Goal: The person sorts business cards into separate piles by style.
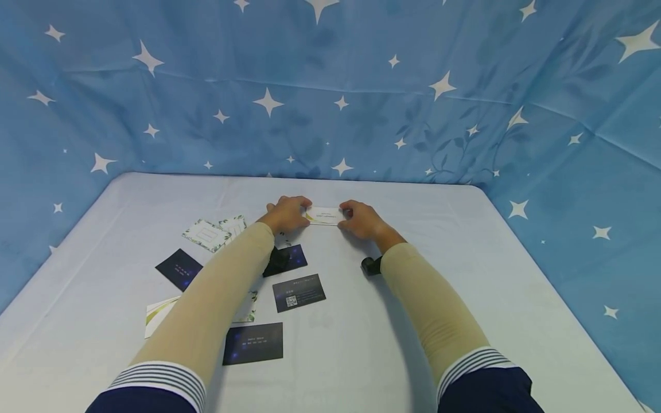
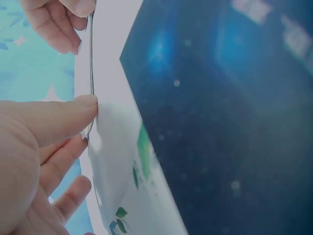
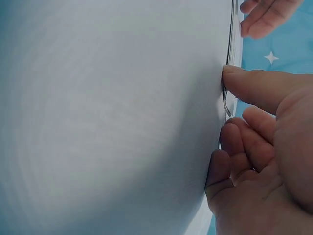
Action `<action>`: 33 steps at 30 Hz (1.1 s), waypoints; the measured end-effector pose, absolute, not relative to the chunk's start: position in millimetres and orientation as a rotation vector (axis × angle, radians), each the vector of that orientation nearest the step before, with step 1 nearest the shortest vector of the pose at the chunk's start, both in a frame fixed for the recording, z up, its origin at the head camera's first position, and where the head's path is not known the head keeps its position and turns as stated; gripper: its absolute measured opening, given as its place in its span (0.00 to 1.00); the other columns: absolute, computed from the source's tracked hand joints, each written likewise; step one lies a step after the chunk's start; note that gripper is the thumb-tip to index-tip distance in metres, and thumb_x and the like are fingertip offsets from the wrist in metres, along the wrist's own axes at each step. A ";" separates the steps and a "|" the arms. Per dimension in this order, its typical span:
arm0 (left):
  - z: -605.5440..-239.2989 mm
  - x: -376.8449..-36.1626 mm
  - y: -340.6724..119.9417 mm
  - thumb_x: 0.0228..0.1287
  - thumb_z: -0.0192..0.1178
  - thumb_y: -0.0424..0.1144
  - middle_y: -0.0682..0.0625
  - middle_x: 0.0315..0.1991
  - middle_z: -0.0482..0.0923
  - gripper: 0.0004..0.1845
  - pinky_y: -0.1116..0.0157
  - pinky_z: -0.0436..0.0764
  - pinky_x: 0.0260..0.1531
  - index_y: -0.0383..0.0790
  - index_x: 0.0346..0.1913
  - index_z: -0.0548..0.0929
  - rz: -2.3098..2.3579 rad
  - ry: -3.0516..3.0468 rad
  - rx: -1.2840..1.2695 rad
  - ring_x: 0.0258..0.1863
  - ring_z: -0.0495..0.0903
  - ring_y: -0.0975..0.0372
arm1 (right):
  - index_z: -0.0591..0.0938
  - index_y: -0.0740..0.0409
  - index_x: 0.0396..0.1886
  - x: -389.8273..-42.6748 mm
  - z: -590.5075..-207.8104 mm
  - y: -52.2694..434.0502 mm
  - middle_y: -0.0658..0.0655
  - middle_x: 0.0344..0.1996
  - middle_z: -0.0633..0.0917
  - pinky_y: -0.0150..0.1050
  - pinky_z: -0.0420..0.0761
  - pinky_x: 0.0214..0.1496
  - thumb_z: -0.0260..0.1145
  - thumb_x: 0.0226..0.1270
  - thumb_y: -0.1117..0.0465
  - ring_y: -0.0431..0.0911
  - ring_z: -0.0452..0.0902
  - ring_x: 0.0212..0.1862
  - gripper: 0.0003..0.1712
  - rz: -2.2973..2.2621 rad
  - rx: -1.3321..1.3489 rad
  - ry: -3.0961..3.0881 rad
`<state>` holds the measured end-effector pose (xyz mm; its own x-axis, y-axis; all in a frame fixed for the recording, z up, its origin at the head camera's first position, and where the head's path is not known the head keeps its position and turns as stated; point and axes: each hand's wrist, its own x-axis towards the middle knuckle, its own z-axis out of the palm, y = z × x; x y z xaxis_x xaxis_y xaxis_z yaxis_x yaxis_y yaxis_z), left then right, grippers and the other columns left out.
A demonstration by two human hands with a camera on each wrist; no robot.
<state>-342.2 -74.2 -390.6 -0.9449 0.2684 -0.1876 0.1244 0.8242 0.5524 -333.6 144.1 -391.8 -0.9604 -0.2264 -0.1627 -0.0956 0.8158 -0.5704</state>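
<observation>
White business card (image 1: 324, 215) with a green-yellow swoosh and small print, held flat on the table (image 1: 465, 275) at the far centre. Seems to be a thin stack: the wrist views show layered edges (image 2: 91, 54), exact number can't tell. Long axis runs left-right, face up.

Left hand (image 1: 286, 213) pinches the card's left short end, thumb (image 2: 58, 115) pressed on the edge, fingers curled. Right hand (image 1: 361, 220) pinches the right short end the same way, thumb (image 3: 254, 88) on the edge.

Count on the table, left to right, all on the left side:
- pale floral-bordered cards (image 1: 206, 234): 2
- dark blue cards (image 1: 178, 268): 4, one partly under the left forearm
- white cards with green stripes or leaves (image 1: 157, 312): 2, partly hidden by the arm

Blue star-print cloth (image 1: 330, 86) behind.
</observation>
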 end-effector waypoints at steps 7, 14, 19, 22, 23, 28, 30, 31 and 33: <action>-387.8 -338.5 -76.0 0.67 0.65 0.41 0.45 0.68 0.70 0.30 0.47 0.55 0.59 0.48 0.71 0.73 0.813 2.748 0.278 0.62 0.62 0.51 | 0.70 0.58 0.71 -332.4 -390.2 141.2 0.60 0.62 0.76 0.49 0.64 0.69 0.67 0.70 0.60 0.53 0.70 0.63 0.32 -0.856 -0.251 2.772; -385.0 -333.3 -78.4 0.66 0.66 0.41 0.45 0.68 0.69 0.32 0.46 0.55 0.58 0.47 0.72 0.71 0.812 2.736 0.279 0.62 0.61 0.49 | 0.70 0.57 0.72 -331.1 -392.2 140.8 0.61 0.64 0.75 0.50 0.64 0.69 0.67 0.70 0.59 0.53 0.69 0.64 0.33 -0.849 -0.251 2.764; -378.7 -328.6 -86.5 0.67 0.67 0.44 0.45 0.71 0.66 0.34 0.44 0.54 0.60 0.49 0.74 0.68 0.781 2.727 0.329 0.67 0.59 0.48 | 0.68 0.54 0.74 -327.8 -392.5 142.6 0.61 0.65 0.74 0.51 0.65 0.68 0.68 0.70 0.56 0.54 0.69 0.65 0.35 -0.858 -0.243 2.752; -370.7 -324.8 -95.9 0.68 0.66 0.45 0.46 0.72 0.66 0.34 0.42 0.52 0.62 0.49 0.75 0.68 0.773 2.740 0.401 0.71 0.57 0.48 | 0.68 0.55 0.74 -323.4 -389.0 142.4 0.61 0.67 0.73 0.52 0.65 0.68 0.68 0.69 0.55 0.55 0.68 0.66 0.37 -0.901 -0.269 2.749; -368.2 -323.3 -99.4 0.68 0.66 0.44 0.47 0.72 0.66 0.34 0.41 0.51 0.63 0.48 0.75 0.68 0.783 2.740 0.425 0.72 0.57 0.47 | 0.68 0.55 0.74 -321.5 -387.5 141.8 0.61 0.67 0.73 0.52 0.65 0.68 0.69 0.68 0.54 0.55 0.68 0.67 0.37 -0.917 -0.284 2.747; -357.7 -309.8 -111.7 0.67 0.67 0.44 0.48 0.73 0.66 0.36 0.39 0.48 0.66 0.45 0.75 0.67 0.837 2.724 0.501 0.73 0.59 0.48 | 0.70 0.55 0.73 -308.9 -380.0 132.1 0.58 0.68 0.73 0.51 0.67 0.66 0.70 0.66 0.53 0.54 0.68 0.67 0.37 -0.997 -0.387 2.740; -354.9 -302.3 -116.1 0.66 0.67 0.45 0.48 0.73 0.66 0.36 0.38 0.48 0.66 0.45 0.75 0.67 0.846 2.726 0.526 0.73 0.60 0.49 | 0.71 0.55 0.72 -302.3 -377.2 124.9 0.57 0.67 0.74 0.51 0.68 0.65 0.70 0.66 0.52 0.53 0.68 0.66 0.36 -1.021 -0.437 2.736; -353.8 -298.4 -118.6 0.66 0.67 0.45 0.48 0.72 0.66 0.36 0.38 0.49 0.66 0.45 0.75 0.67 0.850 2.728 0.539 0.73 0.59 0.48 | 0.72 0.55 0.72 -299.2 -376.2 121.0 0.56 0.67 0.75 0.51 0.69 0.65 0.70 0.66 0.52 0.52 0.69 0.65 0.36 -1.032 -0.465 2.734; -350.2 -288.8 -124.8 0.65 0.68 0.45 0.47 0.72 0.67 0.36 0.36 0.49 0.66 0.45 0.75 0.68 0.863 2.735 0.555 0.73 0.59 0.47 | 0.72 0.55 0.71 -291.4 -373.1 112.6 0.55 0.66 0.75 0.51 0.70 0.64 0.70 0.66 0.52 0.52 0.70 0.65 0.36 -1.045 -0.528 2.725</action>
<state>-288.8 -124.8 -350.2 -0.9045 0.4159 -0.0940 0.2868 0.7565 0.5878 -291.4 112.6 -373.1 -0.9218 -0.3859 -0.0361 -0.2629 0.6909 -0.6734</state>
